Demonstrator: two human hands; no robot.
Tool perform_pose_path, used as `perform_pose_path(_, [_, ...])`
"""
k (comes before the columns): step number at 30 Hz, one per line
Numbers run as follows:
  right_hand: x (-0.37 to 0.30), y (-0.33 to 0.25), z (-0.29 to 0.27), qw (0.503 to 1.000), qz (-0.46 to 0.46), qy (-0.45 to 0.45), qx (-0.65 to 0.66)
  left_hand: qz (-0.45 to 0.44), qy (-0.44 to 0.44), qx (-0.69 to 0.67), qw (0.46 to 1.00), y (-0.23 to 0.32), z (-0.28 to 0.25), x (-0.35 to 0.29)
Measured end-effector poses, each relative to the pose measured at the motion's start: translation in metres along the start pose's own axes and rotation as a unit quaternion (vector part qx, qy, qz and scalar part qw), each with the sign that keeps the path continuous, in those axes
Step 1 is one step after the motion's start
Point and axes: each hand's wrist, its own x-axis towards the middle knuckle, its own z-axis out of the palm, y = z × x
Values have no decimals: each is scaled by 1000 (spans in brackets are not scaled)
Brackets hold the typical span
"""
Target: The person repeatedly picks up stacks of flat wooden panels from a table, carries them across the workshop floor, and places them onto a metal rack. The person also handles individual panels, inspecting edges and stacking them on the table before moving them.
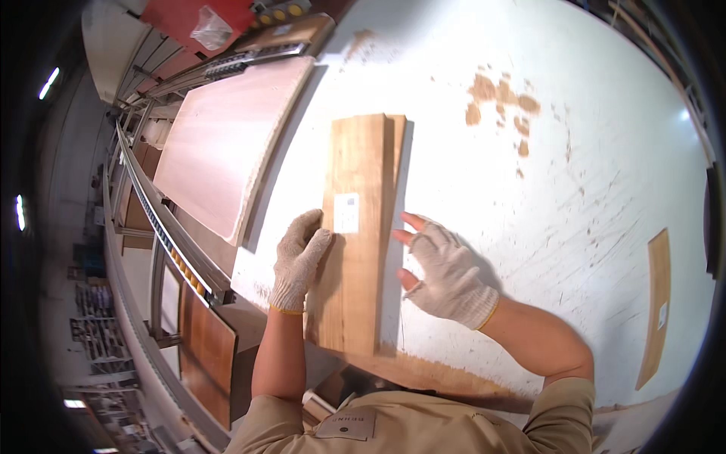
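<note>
A long light-brown wooden board (353, 291) with a white label (346, 213) lies lengthwise before me. Beneath it, a second board (395, 147) shows along the right edge at the far end. My left hand (299, 253), in a pale knitted glove, grips the upper board's left edge, its thumb against the wood. To the right of the boards, my right hand (446, 272) is open and holds nothing. Its glove leaves the fingertips bare, and the spread fingers point toward the board's right edge without touching it.
The boards rest on a white worktable (484, 204) with brown stains and scratches. Another labelled wooden strip (656, 310) lies at the far right. A large pale pinkish panel (231, 151) stands at the left, beside a metal roller rail (170, 227). Below it leans a brown panel (206, 356).
</note>
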Motion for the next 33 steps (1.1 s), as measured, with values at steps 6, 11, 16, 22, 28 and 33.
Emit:
perform_pose_path(6, [183,73,-34,911,238,165,293,98,26,-168,981,-17,-29,102])
perform_pose_path(11, [408,76,-32,938,312,123,-86,133,-37,-211,968,-13,-36,154])
perform_pose_path(16, [550,85,33,894,396,198,67,197,-45,-154,967,-26,-46,171])
perform_pose_path(22, [570,162,30,866,321,289,253,268,-47,-106,957,-15,-54,174])
perform_pose_path(28, [432,65,-7,719,281,212,600,134,-76,-237,959,-16,-55,176])
perform_pose_path(33, [308,-38,11,683,214,346,607,110,-88,-357,924,-23,-62,176])
